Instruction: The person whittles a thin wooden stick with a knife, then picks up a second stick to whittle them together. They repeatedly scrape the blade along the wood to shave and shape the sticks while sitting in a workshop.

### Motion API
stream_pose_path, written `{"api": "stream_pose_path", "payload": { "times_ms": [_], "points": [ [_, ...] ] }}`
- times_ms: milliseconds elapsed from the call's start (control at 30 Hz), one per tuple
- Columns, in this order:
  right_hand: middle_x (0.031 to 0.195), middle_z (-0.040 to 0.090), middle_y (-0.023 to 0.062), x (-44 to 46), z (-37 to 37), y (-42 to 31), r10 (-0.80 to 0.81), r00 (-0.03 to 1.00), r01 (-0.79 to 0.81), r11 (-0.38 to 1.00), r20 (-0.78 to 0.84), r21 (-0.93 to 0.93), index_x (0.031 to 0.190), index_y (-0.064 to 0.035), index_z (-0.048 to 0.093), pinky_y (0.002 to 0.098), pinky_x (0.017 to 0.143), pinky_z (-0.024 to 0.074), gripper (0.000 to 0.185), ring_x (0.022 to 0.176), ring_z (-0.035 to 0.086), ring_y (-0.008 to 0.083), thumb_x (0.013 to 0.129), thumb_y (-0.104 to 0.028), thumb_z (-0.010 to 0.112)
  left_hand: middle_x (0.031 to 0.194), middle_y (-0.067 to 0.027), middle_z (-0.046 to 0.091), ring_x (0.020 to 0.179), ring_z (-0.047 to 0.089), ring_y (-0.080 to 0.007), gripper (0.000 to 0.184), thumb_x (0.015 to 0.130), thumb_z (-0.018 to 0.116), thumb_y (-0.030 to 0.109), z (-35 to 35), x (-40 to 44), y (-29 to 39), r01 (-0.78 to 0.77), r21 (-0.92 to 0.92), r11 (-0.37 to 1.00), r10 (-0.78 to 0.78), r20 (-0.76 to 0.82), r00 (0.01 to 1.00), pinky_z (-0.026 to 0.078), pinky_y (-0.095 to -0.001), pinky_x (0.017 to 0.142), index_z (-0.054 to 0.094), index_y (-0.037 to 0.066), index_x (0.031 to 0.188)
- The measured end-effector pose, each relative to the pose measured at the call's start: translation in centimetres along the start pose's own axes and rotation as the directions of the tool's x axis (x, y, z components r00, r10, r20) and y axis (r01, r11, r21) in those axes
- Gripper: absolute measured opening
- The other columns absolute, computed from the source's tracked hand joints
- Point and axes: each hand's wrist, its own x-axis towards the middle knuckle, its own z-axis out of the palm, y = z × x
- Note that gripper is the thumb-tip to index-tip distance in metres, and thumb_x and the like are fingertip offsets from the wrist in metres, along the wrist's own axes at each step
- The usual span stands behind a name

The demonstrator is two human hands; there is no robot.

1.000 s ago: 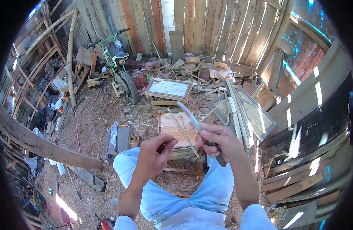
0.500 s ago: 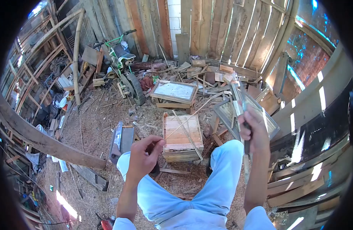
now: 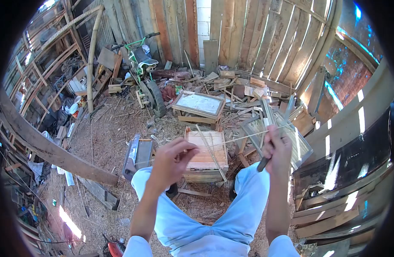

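My left hand [image 3: 172,162] pinches the near end of a thin, pale wooden strip [image 3: 236,139] between thumb and fingers, above my left knee. The strip slants up to the right, passing at my right hand [image 3: 278,147]. That hand is closed around the dark handle of a knife [image 3: 263,164], whose blurred blade points up and away. Whether the blade touches the strip I cannot tell. Below the strip, between my knees, stands a wooden box [image 3: 205,176] with another thin stick [image 3: 209,147] lying across its top.
Behind the box lies a framed white panel [image 3: 199,102]; a mesh-covered frame [image 3: 300,147] leans at right. A small green motorbike [image 3: 152,96] stands at the back left. Scrap wood [image 3: 244,88] litters the far side. A long beam [image 3: 55,156] crosses the left.
My left hand has moved right and slightly up, and the strip now lies flatter, reaching past my right hand. The right hand has tilted the knife, its handle now pointing down-left.
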Motion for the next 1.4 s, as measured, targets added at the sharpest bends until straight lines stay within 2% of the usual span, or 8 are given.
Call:
{"api": "stream_pose_path", "payload": {
  "times_ms": [300,767,867,967,1033,1233,1300,1400],
  "points": [
    [0.069,0.047,-0.0049,3.2,-4.3,-2.3,-0.137,0.971,0.145,0.989,-0.194,0.025,0.093,-0.0045,0.057,0.0161,0.038,0.0217,0.022,0.046,0.029,-0.0003,0.09,-0.026,0.062,0.069,-0.0043,0.057,0.057,0.049,-0.0108,0.007,0.079,0.069,0.005,-5.6,-2.3,-3.9,0.125,0.124,0.984,-0.118,-0.061,0.991,0.037,-0.0244,0.051,0.065,0.0,0.083],
    [0.068,0.058,0.0027,-2.2,5.0,7.5,0.229,0.955,-0.211,0.971,0.191,-0.108,0.091,-0.0014,0.06,0.0172,0.036,0.0266,0.015,0.041,0.035,0.0009,0.088,-0.016,0.064,0.077,-0.0019,0.064,0.069,0.055,-0.006,0.013,0.085,0.066,0.011,5.5,-2.3,-2.3,0.29,-0.227,0.93,-0.258,0.16,0.953,0.044,-0.022,0.061,0.066,-0.001,0.09],
    [0.068,0.057,0.0018,-2.5,5.1,7.3,0.232,0.947,-0.186,0.96,0.223,-0.211,0.098,0.0007,0.059,0.0166,0.037,0.0266,0.022,0.043,0.036,0.0008,0.093,-0.021,0.058,0.079,-0.0019,0.064,0.069,0.056,-0.0052,0.016,0.087,0.064,0.011,5.8,-2.4,-2.9,0.427,-0.449,0.785,-0.381,0.193,0.904,0.045,-0.0203,0.061,0.065,-0.002,0.096],
    [0.067,0.054,0.0014,-2.7,4.5,5.8,0.201,0.971,-0.202,0.979,0.129,-0.011,0.114,0.0018,0.055,0.0164,0.039,0.028,0.034,0.046,0.037,0.0014,0.098,-0.027,0.047,0.08,-0.0016,0.064,0.069,0.056,-0.0047,0.017,0.088,0.064,0.011,4.7,-2.2,-2.8,0.466,-0.528,0.71,-0.419,0.215,0.882,0.045,-0.0198,0.06,0.065,-0.002,0.098],
    [0.066,0.052,0.0013,-2.9,3.4,5.1,0.176,0.929,-0.144,0.982,0.326,-0.121,0.131,-0.0004,0.045,0.0166,0.041,0.0295,0.044,0.048,0.038,0.0022,0.1,-0.031,0.038,0.08,-0.0012,0.064,0.068,0.055,-0.0045,0.017,0.088,0.064,0.01,4.2,-2.4,-2.9,0.491,-0.553,0.674,-0.443,0.23,0.867,0.045,-0.0199,0.06,0.065,-0.002,0.099],
    [0.07,0.056,0.0048,-4.2,3.2,4.4,0.353,0.747,-0.179,0.923,0.563,-0.341,0.136,-0.0035,0.041,0.0181,0.04,0.0276,0.04,0.046,0.036,0.0037,0.099,-0.018,0.045,0.078,-0.0007,0.065,0.064,0.054,-0.0036,0.014,0.086,0.066,0.01,4.1,-2.7,-2.0,0.399,-0.564,0.723,-0.361,0.185,0.914,0.044,-0.0193,0.057,0.068,0.0,0.096],
    [0.068,0.054,0.0042,-4.0,3.7,3.9,0.524,0.613,-0.328,0.85,0.591,-0.413,0.133,-0.0036,0.045,0.0177,0.04,0.0272,0.038,0.045,0.036,0.0037,0.098,-0.018,0.046,0.079,-0.0042,0.066,0.063,0.058,-0.0078,0.012,0.083,0.067,0.007,3.8,-2.8,-1.7,0.277,-0.407,0.87,-0.261,0.095,0.961,0.046,-0.0223,0.056,0.068,-0.001,0.091],
    [0.07,0.054,0.0011,-3.3,3.0,2.8,0.561,0.613,-0.421,0.828,0.557,-0.37,0.133,-0.0064,0.047,0.0169,0.04,0.0269,0.039,0.047,0.038,0.0026,0.097,-0.021,0.05,0.08,-0.0088,0.066,0.064,0.062,-0.0149,0.012,0.079,0.068,0.004,3.2,-2.7,-0.3,0.12,-0.16,0.98,-0.118,0.021,0.993,0.048,-0.0264,0.057,0.068,-0.001,0.09]
  ]
}}
